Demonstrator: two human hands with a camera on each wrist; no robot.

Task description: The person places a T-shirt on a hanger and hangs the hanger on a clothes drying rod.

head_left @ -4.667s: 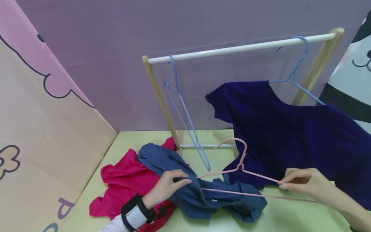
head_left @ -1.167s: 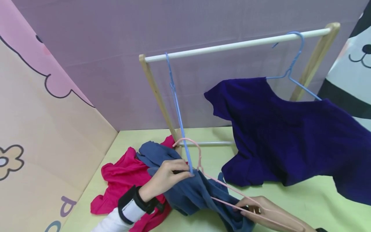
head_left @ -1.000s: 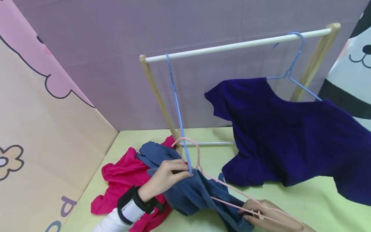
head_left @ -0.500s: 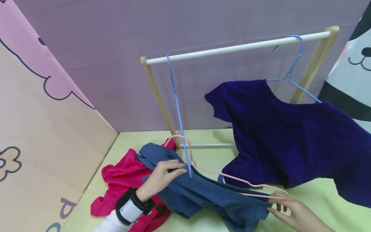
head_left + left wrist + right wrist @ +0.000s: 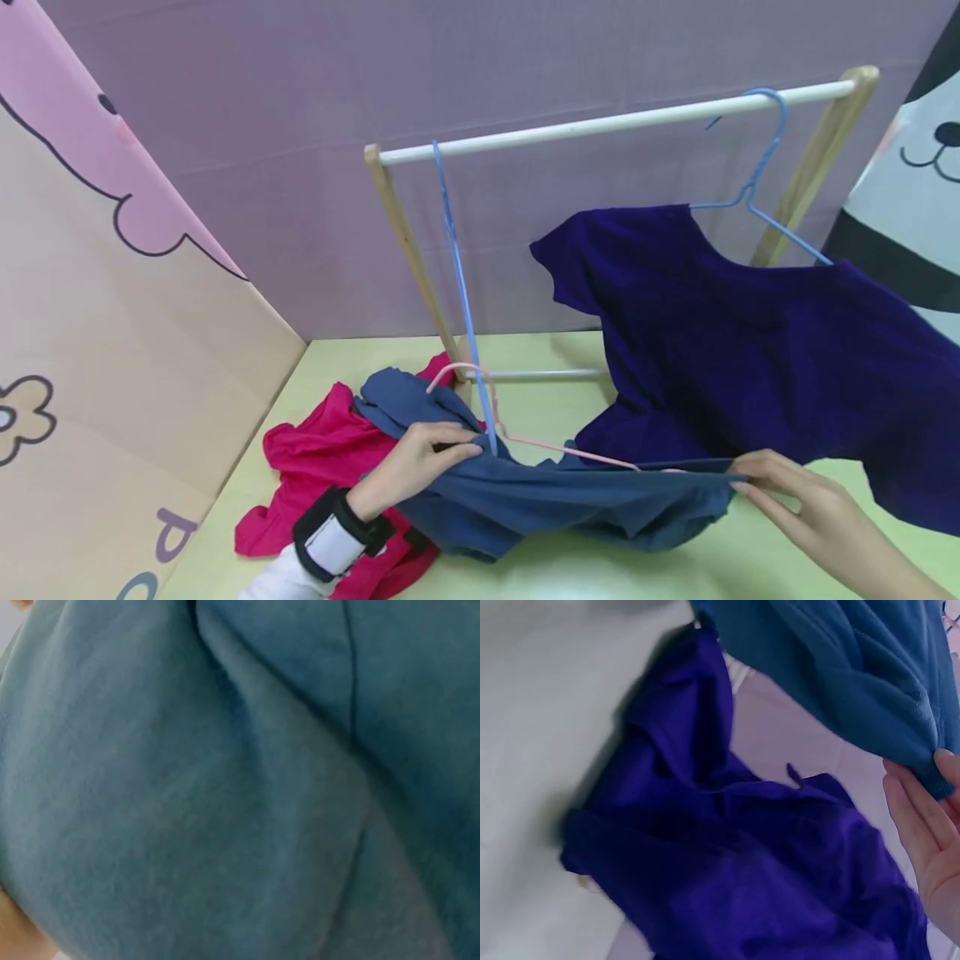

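Note:
A blue garment (image 5: pixel 547 504) is stretched between both hands, low over the table. My left hand (image 5: pixel 423 467) pinches its upper edge with thumb and fingers. Its far right corner is pinched by my right hand (image 5: pixel 795 496), as the right wrist view also shows with the garment's end (image 5: pixel 922 712) between thumb and fingers. A pink hanger (image 5: pixel 570 451) runs into the garment; the hook and part of one arm show, while the right end is covered by cloth. In the left wrist view, blue fabric (image 5: pixel 187 825) fills nearly everything.
A rack with a white bar (image 5: pixel 600 127) and wooden posts (image 5: pixel 408 250) stands behind. From it hang a bare blue hanger (image 5: pixel 461 283), close by my left fingertips, and a dark purple T-shirt (image 5: pixel 735 350) at right. A crumpled red garment (image 5: pixel 322 475) lies left on the yellow-green table (image 5: pixel 352 354).
My right hand let go of the pink hanger's right end, took the garment's edge and drew it rightward over that end. The pink hanger shifted left. My left hand stayed nearly in place.

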